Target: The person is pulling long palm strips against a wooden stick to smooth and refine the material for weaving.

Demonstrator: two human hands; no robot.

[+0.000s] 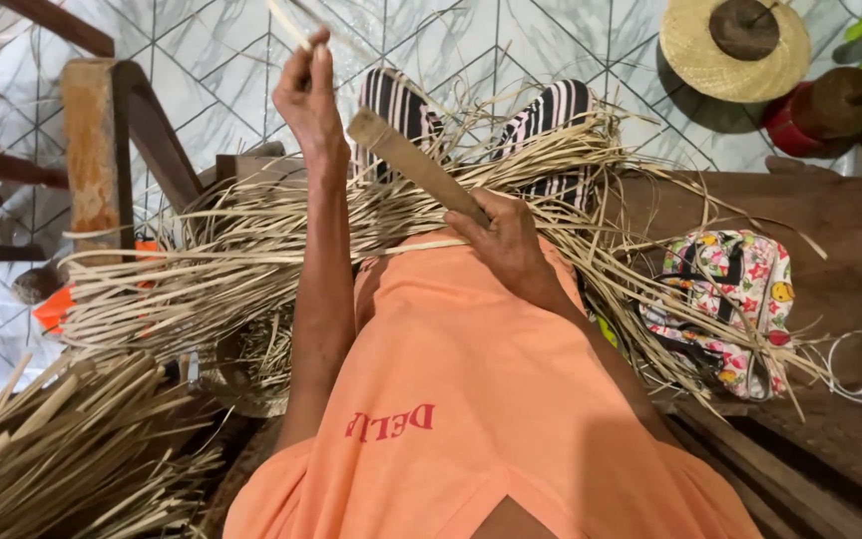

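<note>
My left hand is raised, fingers pinched on a thin straw strip. My right hand grips a wooden blade over the straw pile on my lap. Floral bag sits to the right.

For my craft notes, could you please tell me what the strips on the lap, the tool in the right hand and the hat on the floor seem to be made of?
Strips: likely dried palm leaf or straw; pale tan, matte, flat and thin.
Tool, gripped by the right hand: looks like bare, worn wood; brown, dull.
Hat: woven straw, judging by its fine plaited texture.
</note>
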